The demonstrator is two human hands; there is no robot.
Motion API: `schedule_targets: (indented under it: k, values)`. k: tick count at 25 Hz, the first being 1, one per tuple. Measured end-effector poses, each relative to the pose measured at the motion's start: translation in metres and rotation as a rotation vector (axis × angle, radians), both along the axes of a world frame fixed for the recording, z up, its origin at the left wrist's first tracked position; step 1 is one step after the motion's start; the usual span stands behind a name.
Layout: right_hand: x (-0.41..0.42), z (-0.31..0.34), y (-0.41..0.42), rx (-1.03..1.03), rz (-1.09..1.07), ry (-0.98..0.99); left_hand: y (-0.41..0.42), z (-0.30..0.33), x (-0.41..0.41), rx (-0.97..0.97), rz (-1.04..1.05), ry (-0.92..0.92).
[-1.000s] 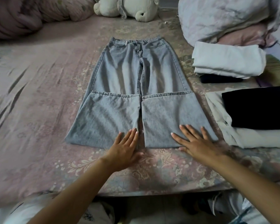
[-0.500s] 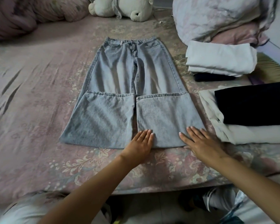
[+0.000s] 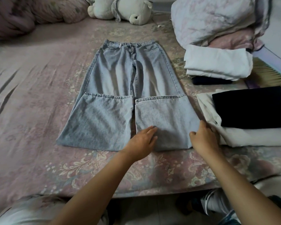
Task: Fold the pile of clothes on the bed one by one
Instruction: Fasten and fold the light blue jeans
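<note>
1. Bed (image 3: 31,111) carries everything: rumpled quilt (image 3: 23,15) far left, plush toy (image 3: 120,10) at the head, jeans (image 3: 130,82) mid-bed, folded stacks on the right.
2. Right stacks: white folded garment (image 3: 217,62) on a dark one; nearer, a black folded piece (image 3: 250,108) on a cream garment (image 3: 250,137).
3. Jeans: light blue denim, front up, waistband far end, both legs folded up once so the hems lie about knee level.
4. Left hand (image 3: 141,140): flat, fingers straight, pressing the right-side leg near the bottom fold.
5. Right hand (image 3: 203,137): fingers curled round that leg's outer edge, thumb on top, just beside the cream garment.
</note>
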State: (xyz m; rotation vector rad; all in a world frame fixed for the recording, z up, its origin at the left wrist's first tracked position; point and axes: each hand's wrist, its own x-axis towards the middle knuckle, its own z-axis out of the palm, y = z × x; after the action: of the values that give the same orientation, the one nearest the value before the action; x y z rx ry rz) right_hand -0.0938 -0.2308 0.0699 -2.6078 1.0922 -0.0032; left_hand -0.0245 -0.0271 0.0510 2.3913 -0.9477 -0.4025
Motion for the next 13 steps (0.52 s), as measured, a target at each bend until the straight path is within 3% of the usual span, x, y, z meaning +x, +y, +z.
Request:
schedule_targets:
  k: [4,6,8,10,13]
  values:
    - [0.025,0.048,0.039,0.222,0.045,-0.351,0.018,0.024,0.027,-0.45,0.35,0.42]
    - [0.055,0.075,0.077,0.277,0.172,-0.481,0.04,0.048,0.05,-0.777,0.501,0.707]
    - [0.092,0.092,0.13,0.306,0.354,-0.529,0.073,0.076,0.076,-1.012,0.629,0.85]
    - [0.123,0.097,0.194,0.287,0.516,-0.504,0.114,0.096,0.103,-1.087,0.739,0.884]
    - [0.144,0.072,0.289,0.319,0.784,-0.401,0.188,0.085,0.134,-0.879,0.846,0.896]
